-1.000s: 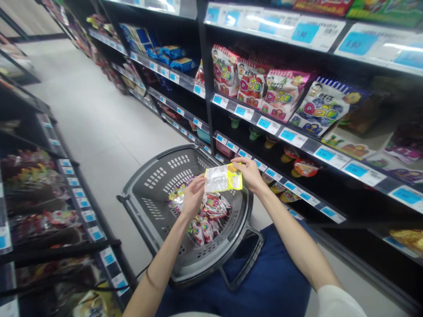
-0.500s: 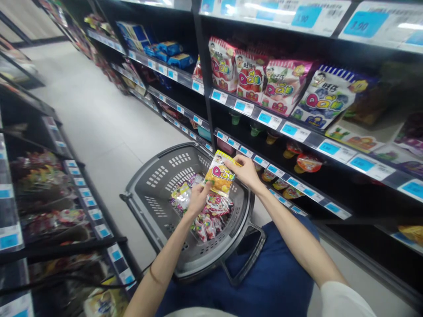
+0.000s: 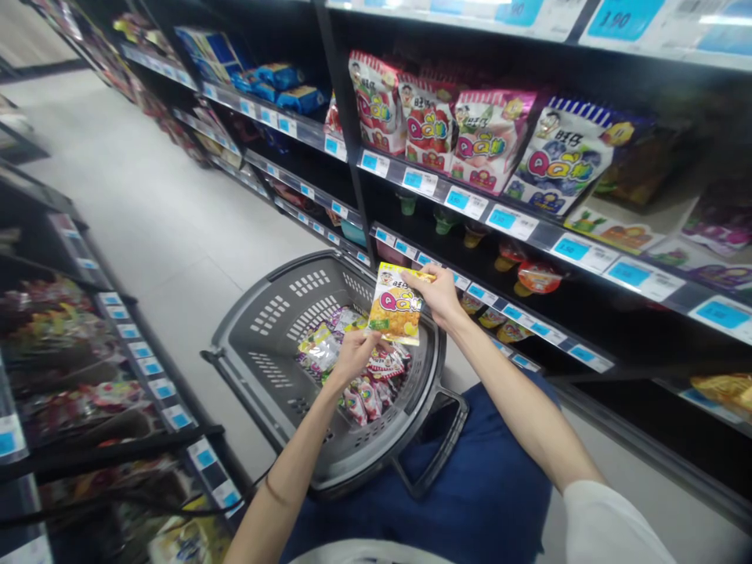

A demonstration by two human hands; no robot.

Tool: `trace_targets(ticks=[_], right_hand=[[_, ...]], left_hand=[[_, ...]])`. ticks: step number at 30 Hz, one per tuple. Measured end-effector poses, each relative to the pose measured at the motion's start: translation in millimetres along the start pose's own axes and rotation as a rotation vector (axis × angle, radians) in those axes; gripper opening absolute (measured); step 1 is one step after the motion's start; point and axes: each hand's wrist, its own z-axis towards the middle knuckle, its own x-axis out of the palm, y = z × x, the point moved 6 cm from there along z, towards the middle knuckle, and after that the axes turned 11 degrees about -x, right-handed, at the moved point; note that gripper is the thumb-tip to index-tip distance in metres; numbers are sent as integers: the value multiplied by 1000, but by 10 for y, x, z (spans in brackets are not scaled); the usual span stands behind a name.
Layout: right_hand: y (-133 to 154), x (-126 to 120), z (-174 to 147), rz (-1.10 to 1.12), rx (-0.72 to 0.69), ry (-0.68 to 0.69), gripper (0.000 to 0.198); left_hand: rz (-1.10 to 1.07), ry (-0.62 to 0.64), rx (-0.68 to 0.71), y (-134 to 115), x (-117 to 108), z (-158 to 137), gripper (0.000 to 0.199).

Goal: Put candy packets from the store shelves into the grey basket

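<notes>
Over the grey shopping basket [image 3: 235,329] I hold a yellow-and-white bag of gummy candy [image 3: 395,312], printed with large QQ lettering. My left hand [image 3: 356,352] pinches its lower left corner, thumb on the front. At the upper right edge, my right hand [image 3: 438,294] grips it with the thumb across the front. The bag is roughly upright, its front facing me. Beneath it in the basket lie several candy bags [image 3: 367,395], mostly pink, white and purple, with a clear-and-yellow packet [image 3: 321,347] at their left. My hands and the held bag hide part of them.
To the right, a dark shelf holds red, pink and blue-striped candy bags [image 3: 482,141] above a row of price tags [image 3: 464,202]. Small jelly cups [image 3: 537,276] sit on the tier below. A lower rack of packets [image 3: 76,337] lines the left. Pale floor [image 3: 153,204] runs between.
The held bag has turned slightly so that it stands straighter, and my left hand has moved a little lower along it. The whole view has shifted a bit to the right.
</notes>
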Motion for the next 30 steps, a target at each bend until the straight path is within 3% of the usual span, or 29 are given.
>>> trace_targets(ticks=[4, 10, 22, 30], right_hand=[[-21, 24, 2, 20, 19, 11, 54], [-128, 83, -48, 183, 144, -36, 55], [-179, 137, -75, 225, 194, -46, 58], [-170, 131, -125, 170, 255, -66, 66]], left_hand=[[-53, -19, -38, 27, 1, -4, 45], [-97, -70, -51, 59, 12, -25, 36], [-91, -254, -19, 182, -82, 2, 28], [-92, -263, 36, 233, -48, 17, 34]])
